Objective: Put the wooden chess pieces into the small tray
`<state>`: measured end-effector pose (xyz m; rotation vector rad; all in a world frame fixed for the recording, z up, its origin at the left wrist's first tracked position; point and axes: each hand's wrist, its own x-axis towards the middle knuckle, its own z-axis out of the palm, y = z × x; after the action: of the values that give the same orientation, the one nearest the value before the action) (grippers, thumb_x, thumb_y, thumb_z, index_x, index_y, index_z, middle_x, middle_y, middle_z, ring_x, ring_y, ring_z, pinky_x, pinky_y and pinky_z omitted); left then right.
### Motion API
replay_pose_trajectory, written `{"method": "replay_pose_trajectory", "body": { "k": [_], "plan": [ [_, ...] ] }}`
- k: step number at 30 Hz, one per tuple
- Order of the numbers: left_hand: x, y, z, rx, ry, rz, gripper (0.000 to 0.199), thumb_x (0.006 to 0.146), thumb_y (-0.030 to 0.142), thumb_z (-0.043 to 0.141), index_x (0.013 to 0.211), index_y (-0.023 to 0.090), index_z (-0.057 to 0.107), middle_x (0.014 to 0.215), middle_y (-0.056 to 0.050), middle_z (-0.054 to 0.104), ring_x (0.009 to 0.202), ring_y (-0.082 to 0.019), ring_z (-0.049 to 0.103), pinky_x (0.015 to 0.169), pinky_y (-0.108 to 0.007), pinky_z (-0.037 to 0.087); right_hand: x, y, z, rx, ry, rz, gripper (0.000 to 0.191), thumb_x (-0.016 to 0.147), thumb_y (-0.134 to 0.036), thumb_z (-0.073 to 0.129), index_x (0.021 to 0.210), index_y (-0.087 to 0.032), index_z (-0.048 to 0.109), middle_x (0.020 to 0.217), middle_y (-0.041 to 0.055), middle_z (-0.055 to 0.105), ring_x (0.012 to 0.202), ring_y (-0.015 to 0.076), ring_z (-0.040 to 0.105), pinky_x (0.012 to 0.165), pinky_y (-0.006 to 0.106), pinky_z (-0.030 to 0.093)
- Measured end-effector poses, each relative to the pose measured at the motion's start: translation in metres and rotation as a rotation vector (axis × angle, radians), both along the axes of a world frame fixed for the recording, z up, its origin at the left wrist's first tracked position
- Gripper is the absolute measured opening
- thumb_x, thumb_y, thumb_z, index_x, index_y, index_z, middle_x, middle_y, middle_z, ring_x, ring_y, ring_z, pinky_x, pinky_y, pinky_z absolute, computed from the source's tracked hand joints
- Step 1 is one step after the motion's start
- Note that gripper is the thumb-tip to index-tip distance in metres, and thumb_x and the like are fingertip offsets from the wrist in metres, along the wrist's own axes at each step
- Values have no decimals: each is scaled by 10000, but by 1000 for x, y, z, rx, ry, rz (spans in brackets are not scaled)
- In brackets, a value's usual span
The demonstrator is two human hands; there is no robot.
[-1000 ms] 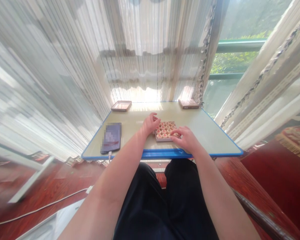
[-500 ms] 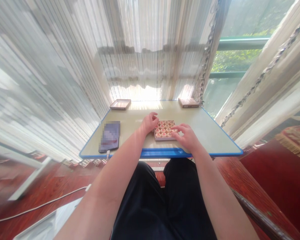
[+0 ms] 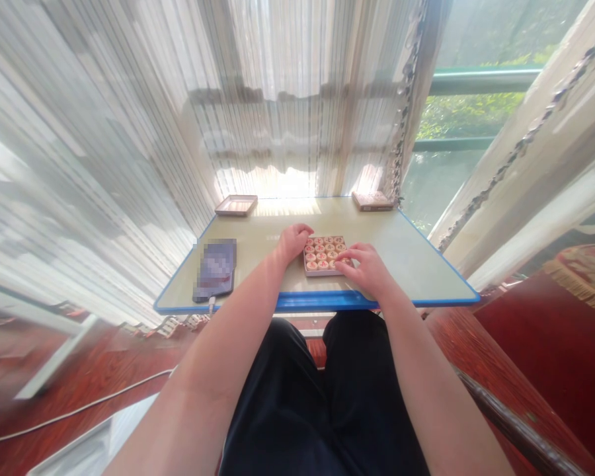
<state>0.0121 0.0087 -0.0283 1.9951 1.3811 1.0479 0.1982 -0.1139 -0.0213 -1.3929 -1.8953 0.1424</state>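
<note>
A shallow box point(image 3: 324, 273) on the table holds rows of round, pale wooden xiangqi pieces point(image 3: 320, 257) with red characters. My left hand point(image 3: 293, 242) is at the box's upper left corner, its curved fingers against the edge; its thumb is mostly hidden. At the lower right of the box, my right hand point(image 3: 369, 270) reaches over the pieces. Its thumb and fingertips are round a piece in the right-hand column, which they partly cover. Most of the other pieces lie flat, side by side.
A dark tablet point(image 3: 216, 271), partly pixelated, lies at the left with a white cable plugged in. A shallow lid or tray point(image 3: 237, 213) stands at the back left, and a flat box point(image 3: 373, 201) at the back right. Blue edging point(image 3: 322, 302) rims the table in front of my knees.
My left fingers have come down at the box's corner. My right thumb and fingers have drawn a little closer together over the pieces. The whole view has shifted slightly.
</note>
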Motion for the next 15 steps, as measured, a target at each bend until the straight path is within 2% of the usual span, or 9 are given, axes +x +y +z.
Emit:
{"method": "replay_pose_trajectory", "body": {
  "k": [9,12,15],
  "plan": [
    [1,-1,2,-52,-95,13,311,694,149,415,806,181,704,898,-12,720,902,-166,629,840,-250,484,3,1,-2,40,44,-11,169,783,-310,584,842,-223,715,847,62,594,920,230,530,913,386,395],
    [0,-1,2,-71,-154,4,312,661,139,425,801,179,701,903,-17,717,901,-172,629,838,-258,487,5,4,-4,64,88,-90,205,788,-292,556,906,-207,701,875,75,581,926,235,533,915,394,402],
    [-3,-1,3,-90,-195,-19,306,629,136,441,792,177,696,895,-27,714,901,-184,628,819,-260,490,8,7,-6,14,143,-172,251,782,-270,534,963,-182,685,899,84,572,878,223,537,870,386,429]
  ]
}}
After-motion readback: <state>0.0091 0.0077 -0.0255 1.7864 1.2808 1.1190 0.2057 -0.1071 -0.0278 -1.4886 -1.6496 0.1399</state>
